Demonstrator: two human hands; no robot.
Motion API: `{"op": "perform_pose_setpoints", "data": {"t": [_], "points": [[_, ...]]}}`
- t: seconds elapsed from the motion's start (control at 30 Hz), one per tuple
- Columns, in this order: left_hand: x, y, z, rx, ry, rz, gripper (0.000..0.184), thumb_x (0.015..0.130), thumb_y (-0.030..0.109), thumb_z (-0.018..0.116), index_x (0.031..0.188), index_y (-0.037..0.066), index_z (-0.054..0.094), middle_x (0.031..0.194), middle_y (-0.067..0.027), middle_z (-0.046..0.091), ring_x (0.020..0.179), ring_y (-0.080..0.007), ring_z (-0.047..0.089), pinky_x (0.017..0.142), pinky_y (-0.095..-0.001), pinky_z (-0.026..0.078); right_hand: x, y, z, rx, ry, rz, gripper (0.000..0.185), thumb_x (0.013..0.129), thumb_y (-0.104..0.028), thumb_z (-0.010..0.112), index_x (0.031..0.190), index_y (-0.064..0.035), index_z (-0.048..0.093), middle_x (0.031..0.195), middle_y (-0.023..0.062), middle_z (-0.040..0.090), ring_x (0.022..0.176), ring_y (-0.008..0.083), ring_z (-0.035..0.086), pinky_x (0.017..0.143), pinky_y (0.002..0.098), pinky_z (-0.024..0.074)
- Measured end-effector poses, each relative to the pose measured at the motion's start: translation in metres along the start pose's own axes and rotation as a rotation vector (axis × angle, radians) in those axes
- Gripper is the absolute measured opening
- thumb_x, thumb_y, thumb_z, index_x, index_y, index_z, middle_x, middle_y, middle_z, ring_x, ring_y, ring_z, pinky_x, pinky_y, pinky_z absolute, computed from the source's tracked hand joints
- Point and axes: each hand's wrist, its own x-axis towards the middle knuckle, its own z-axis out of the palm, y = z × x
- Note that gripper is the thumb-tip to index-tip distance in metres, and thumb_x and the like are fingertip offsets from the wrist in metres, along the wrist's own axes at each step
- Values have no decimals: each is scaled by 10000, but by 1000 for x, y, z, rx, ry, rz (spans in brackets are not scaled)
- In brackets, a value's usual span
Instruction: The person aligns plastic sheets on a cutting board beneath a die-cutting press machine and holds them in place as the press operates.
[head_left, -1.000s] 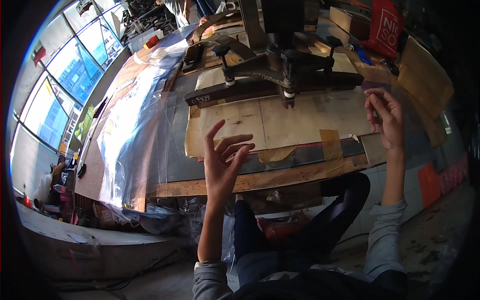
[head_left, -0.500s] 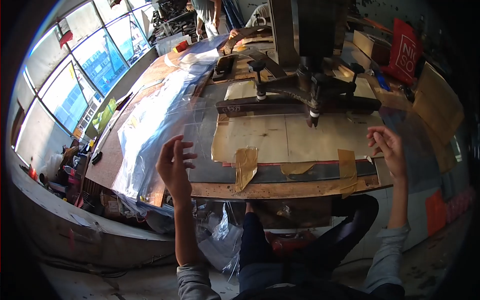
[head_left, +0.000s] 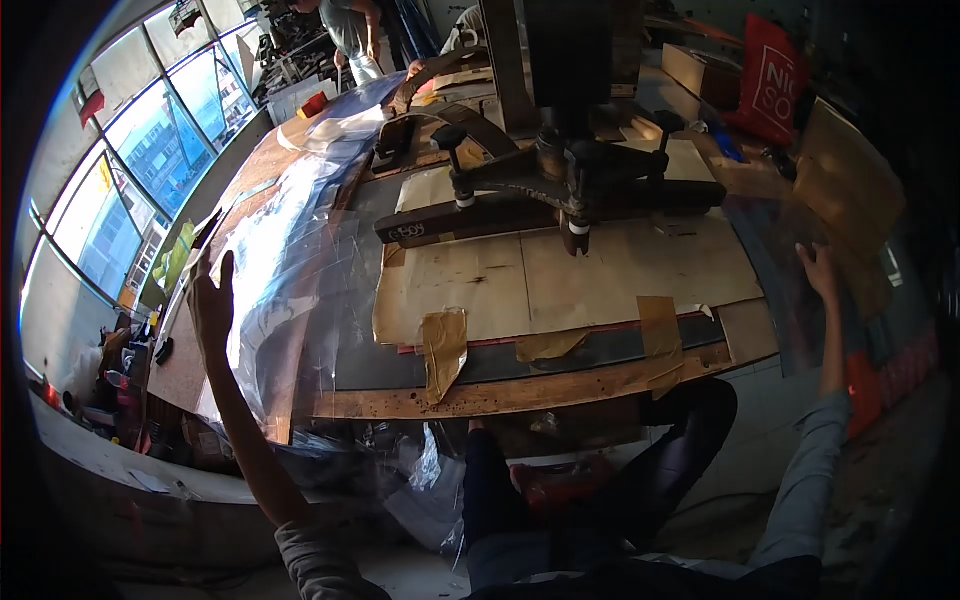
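My left hand [head_left: 212, 310] is raised over the clear plastic sheets [head_left: 290, 235] on the left of the table, thumb apart from the fingers; nothing shows in it. At the right, my right hand [head_left: 822, 275] is beside a dark, see-through sheet [head_left: 780, 270]; its fingers are small and dim, and whether they touch the sheet is unclear. Between my hands, a pale board [head_left: 570, 285] lies under the dark press bar [head_left: 640, 208]. Brown tape pieces [head_left: 444, 350] stick to its front edge.
The press head [head_left: 568, 70] rises above the bar. Behind are a red bag [head_left: 772, 82], a cardboard box [head_left: 700, 78] and a blue object [head_left: 727, 145]. Another person [head_left: 350, 35] stands at the far left. The wooden table edge [head_left: 520, 393] runs before my legs.
My left hand has moved far left and opened outward. My right hand has moved outward to the right. The camera view has shifted, and more of the other person shows.
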Motion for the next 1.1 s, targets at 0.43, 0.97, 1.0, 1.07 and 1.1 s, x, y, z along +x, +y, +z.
{"op": "perform_pose_setpoints", "data": {"t": [0.43,0.97,1.0,1.07,1.1], "points": [[-234,309,-91,-2741,-571,610,474,980,299,539,1016,-156,668,1049,-260,655,940,-290,636,719,-326,521,26,57,22,-91,62,120,739,919,-578,489,1163,113,583,1204,327,569,1153,456,534,980,476,420],[-195,139,-24,-326,-199,238,569,929,550,485,1263,106,604,1286,-141,588,1245,-353,507,1060,-524,333,11,73,0,-43,47,332,663,915,-526,523,1115,99,622,1179,318,588,1125,450,558,963,469,433],[-191,115,-16,-208,-309,238,607,927,570,459,1352,139,505,1366,-117,523,1320,-337,424,1104,-548,239,11,64,-8,-130,8,406,654,915,-519,528,1106,99,624,1166,317,593,1117,448,561,953,471,439],[-188,72,-4,-8,-525,195,659,939,561,431,1487,210,326,1532,-66,342,1454,-287,226,1136,-632,78,22,87,16,-175,119,365,601,911,-512,554,1058,62,657,1159,270,598,1092,418,564,931,485,443],[-179,66,-2,90,-578,189,643,950,549,419,1490,214,321,1546,-56,315,1460,-288,206,1126,-650,61,21,87,20,-198,172,342,576,909,-508,566,1034,44,673,1156,247,601,1080,404,565,920,492,445]]}}
